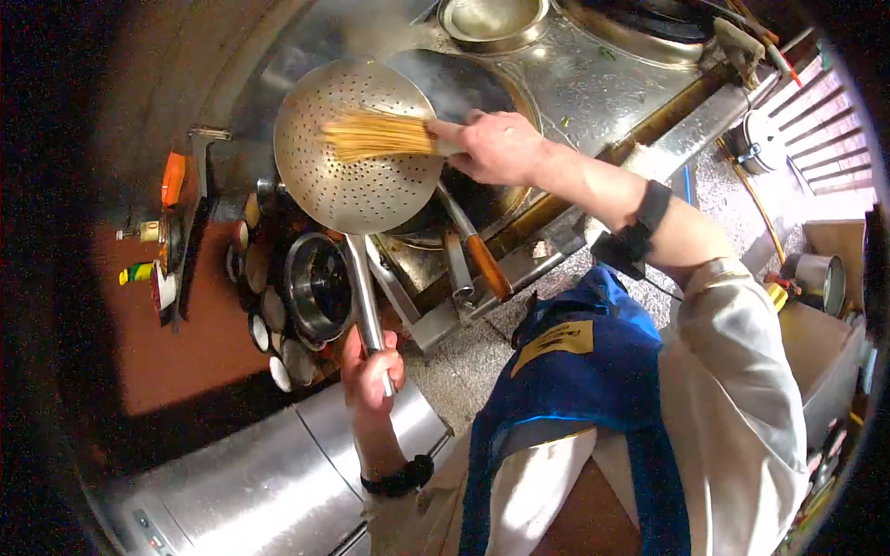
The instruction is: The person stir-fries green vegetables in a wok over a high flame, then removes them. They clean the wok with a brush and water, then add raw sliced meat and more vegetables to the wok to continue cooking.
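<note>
My left hand [375, 368] is closed round the metal handle of a large perforated steel strainer ladle [361, 201], whose round bowl is held over a steaming wok [480, 83]. In my right hand [497, 147] is a bamboo wok brush [382, 135], its bristles lying over the holes of the strainer. Below the strainer, a wooden-handled tool [487, 264] and a hollow metal handle [457, 264] stick out over the stove's front edge. Part of the wok is hidden behind the strainer and my right hand.
A metal bowl [494, 43] and another wok [640, 24] sit on the steel stove top [577, 83]. At left are a dark metal pot [316, 288], several seasoning containers and an orange-handled tool [172, 179]. A stainless steel counter [278, 472] stands at lower left.
</note>
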{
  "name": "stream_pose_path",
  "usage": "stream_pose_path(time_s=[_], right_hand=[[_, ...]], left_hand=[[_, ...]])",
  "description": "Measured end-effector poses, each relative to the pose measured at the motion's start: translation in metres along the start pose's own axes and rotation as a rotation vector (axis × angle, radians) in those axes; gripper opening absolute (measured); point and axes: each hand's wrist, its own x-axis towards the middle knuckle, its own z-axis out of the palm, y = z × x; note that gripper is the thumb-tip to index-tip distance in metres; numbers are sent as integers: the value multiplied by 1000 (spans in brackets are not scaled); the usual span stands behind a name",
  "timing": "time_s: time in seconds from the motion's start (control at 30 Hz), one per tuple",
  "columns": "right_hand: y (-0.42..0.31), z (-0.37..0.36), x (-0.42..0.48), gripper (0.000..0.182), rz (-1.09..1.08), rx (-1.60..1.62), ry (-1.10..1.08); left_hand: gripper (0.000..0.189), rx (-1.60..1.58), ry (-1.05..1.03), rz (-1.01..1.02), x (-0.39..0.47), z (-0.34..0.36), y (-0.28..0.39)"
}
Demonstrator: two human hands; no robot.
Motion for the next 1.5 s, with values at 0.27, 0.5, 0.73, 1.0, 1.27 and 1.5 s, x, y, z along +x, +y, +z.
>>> stream_pose_path(time_s=[0.27, 0.5, 0.73, 1.0, 1.27, 1.5], right_hand=[[33, -23, -22, 53, 57, -2, 197], [44, 14, -3, 56, 86, -10, 238], [26, 7, -21, 50, 44, 141, 347], [38, 8, -36, 57, 221, 70, 23], [-26, 13, -54, 51, -76, 219, -8], [35, -10, -56, 58, 310, 205, 25]], left_hand=[[44, -45, 16, -66, -13, -23, -5], [54, -146, -39, -48, -21, -32, -11], [54, -79, 13, -26, -27, -37, -12], [35, 0, 56, 14, -27, -29, -6], [49, -65, 50, 41, -11, -38, -12], [43, 79, 87, 138, -17, -34, -10]])
